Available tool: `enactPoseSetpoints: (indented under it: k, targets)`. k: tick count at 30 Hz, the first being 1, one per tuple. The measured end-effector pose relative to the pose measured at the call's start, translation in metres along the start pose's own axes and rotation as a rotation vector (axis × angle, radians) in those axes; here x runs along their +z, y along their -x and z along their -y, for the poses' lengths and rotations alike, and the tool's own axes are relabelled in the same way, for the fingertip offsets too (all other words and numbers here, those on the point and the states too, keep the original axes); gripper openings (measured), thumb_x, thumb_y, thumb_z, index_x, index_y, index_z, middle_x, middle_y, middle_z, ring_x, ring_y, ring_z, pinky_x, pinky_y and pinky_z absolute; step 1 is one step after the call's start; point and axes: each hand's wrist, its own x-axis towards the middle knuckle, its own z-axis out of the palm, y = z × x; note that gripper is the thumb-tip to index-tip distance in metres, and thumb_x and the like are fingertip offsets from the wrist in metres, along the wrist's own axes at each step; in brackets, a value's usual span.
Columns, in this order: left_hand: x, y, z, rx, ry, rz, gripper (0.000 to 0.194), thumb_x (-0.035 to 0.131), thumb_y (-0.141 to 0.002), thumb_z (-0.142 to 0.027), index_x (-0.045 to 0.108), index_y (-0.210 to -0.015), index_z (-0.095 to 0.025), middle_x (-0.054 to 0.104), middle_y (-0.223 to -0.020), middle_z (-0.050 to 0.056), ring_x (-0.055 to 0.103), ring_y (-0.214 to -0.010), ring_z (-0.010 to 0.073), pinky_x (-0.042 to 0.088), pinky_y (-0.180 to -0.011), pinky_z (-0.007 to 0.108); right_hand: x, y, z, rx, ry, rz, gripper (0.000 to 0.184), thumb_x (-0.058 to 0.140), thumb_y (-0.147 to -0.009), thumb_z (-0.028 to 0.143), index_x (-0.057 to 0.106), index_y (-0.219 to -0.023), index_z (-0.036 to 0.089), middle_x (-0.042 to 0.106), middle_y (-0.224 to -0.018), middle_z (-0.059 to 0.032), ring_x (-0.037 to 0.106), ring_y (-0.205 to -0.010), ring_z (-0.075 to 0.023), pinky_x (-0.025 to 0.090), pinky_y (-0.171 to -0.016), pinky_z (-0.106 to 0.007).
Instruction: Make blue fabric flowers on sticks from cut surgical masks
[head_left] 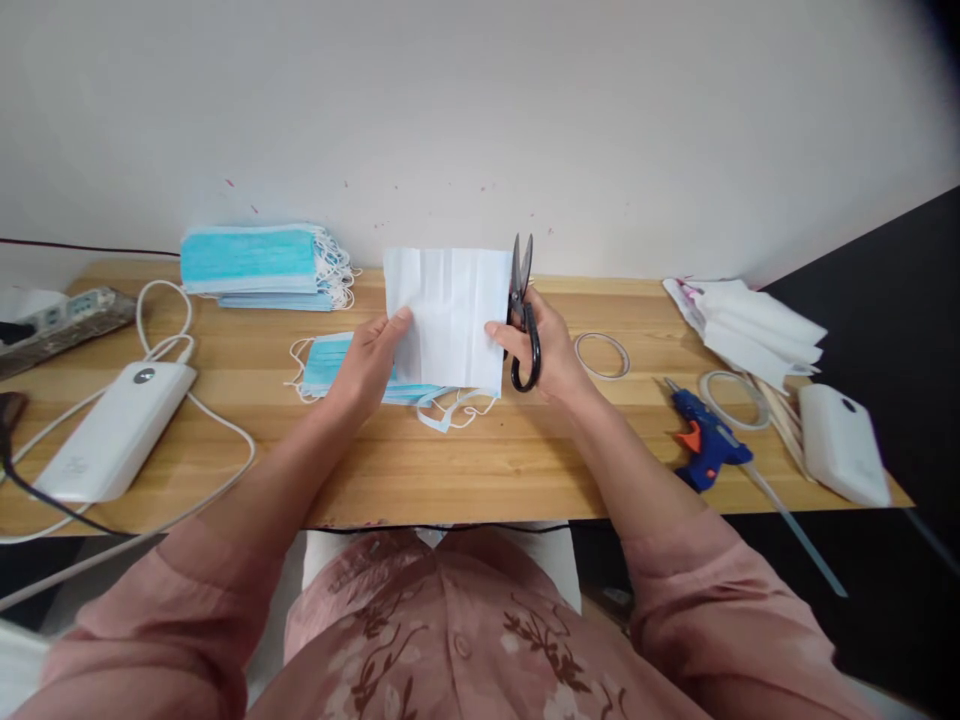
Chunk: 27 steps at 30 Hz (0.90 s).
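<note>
Mid-frame, the left hand [373, 352] and right hand [551, 345] are pinching a white sheet [448, 315] by opposite edges — the right also holding scissors [517, 300] — with table [465, 470] showing below.

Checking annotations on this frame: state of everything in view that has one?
Left hand: pinching white sheet, left side
Right hand: holding white sheet's right side and scissors
White sheet: opened out, creased, held up
Scissors: blades parted, pointing away
Masks under sheet: lying on table
Mask stack: piled, ear loops bunched rightward
Glue gun: on its side, glue stick overhanging table edge
Left power bank: cable connected
Rings: lying flat
</note>
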Motion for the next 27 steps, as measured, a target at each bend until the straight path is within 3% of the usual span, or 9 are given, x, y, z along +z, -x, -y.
enactPoseSetpoints:
  k: [3,8,13,17,22,27]
  targets:
    - [0.004,0.000,0.000,0.064,-0.109,-0.043,0.039,0.075,-0.080,-0.055,0.072,-0.089,-0.017,0.075,-0.079,0.006,0.071,-0.094,0.0296,0.055,-0.078,0.035,0.000,0.000,0.000,0.011,0.000,-0.011,0.047,0.075,-0.077,0.041,0.054,-0.115,0.023,0.055,-0.080,0.0012,0.051,-0.071,-0.0171,0.047,-0.066,-0.032]
    - [0.011,0.002,0.001,0.014,0.009,0.042,0.042,0.078,-0.078,-0.048,0.071,-0.105,-0.017,0.078,-0.100,0.009,0.070,-0.108,0.0303,0.056,-0.093,0.041,0.004,0.002,0.000,-0.016,0.050,0.064,0.053,0.077,-0.075,0.055,0.054,-0.111,0.024,0.053,-0.077,0.0012,0.049,-0.067,-0.0168,0.045,-0.062,-0.032]
    - [0.018,0.007,0.001,-0.077,0.064,0.258,0.066,0.082,-0.072,-0.058,0.066,-0.121,-0.017,0.076,-0.113,0.013,0.070,-0.110,0.0331,0.058,-0.090,0.041,0.010,0.007,0.002,-0.039,0.137,0.085,0.057,0.075,-0.077,0.059,0.056,-0.118,0.024,0.058,-0.081,-0.0007,0.052,-0.069,-0.0177,0.047,-0.062,-0.032]
    - [0.018,0.007,0.003,-0.114,-0.003,0.307,0.069,0.093,-0.060,-0.048,0.069,-0.115,-0.015,0.077,-0.108,0.013,0.073,-0.096,0.0304,0.059,-0.078,0.036,0.015,0.010,0.000,-0.071,0.123,0.104,0.060,0.074,-0.078,0.059,0.055,-0.124,0.024,0.063,-0.091,-0.0027,0.058,-0.079,-0.0195,0.051,-0.068,-0.033]
    - [0.019,0.008,0.007,-0.198,-0.129,0.225,0.052,0.096,-0.055,-0.033,0.074,-0.098,-0.013,0.079,-0.091,0.009,0.072,-0.074,0.0223,0.057,-0.067,0.032,0.017,0.013,0.000,-0.081,0.086,0.121,0.064,0.076,-0.079,0.057,0.054,-0.130,0.024,0.064,-0.091,-0.0029,0.060,-0.081,-0.0201,0.052,-0.069,-0.033]
    - [0.020,0.006,0.002,-0.063,0.053,0.072,0.045,0.090,-0.065,-0.033,0.075,-0.104,-0.014,0.080,-0.104,0.010,0.075,-0.094,0.0287,0.060,-0.086,0.040,0.017,0.012,0.005,0.012,-0.061,0.122,0.063,0.076,-0.080,0.057,0.055,-0.129,0.025,0.059,-0.083,0.0006,0.060,-0.070,-0.0160,0.054,-0.067,-0.032]
